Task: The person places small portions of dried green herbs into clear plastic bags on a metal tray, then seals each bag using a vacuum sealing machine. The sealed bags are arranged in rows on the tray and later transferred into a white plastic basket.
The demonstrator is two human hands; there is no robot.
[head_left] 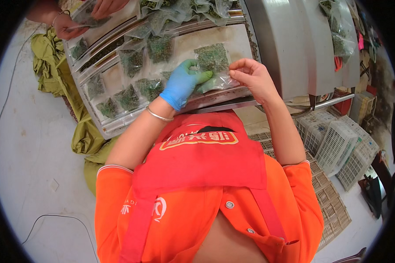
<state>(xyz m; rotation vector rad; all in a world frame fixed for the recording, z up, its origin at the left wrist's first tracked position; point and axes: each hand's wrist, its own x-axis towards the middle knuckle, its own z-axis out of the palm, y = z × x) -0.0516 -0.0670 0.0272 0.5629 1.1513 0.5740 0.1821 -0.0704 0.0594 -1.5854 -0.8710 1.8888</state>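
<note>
My gloved left hand (184, 81) and bare right hand (254, 79) pinch the green-filled bag (213, 56) between them, its long axis running roughly away from me, clear end pointing my way. My left thumb covers part; glare blurs its near edge

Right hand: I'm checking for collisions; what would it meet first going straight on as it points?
The right hand would likely meet the clear bag of green pieces first; the gloved left hand lies beyond, though depth is unclear.

A thin dark cable (57, 215) curves over the pale floor (30, 175), white crates (336, 147) at right.
</note>
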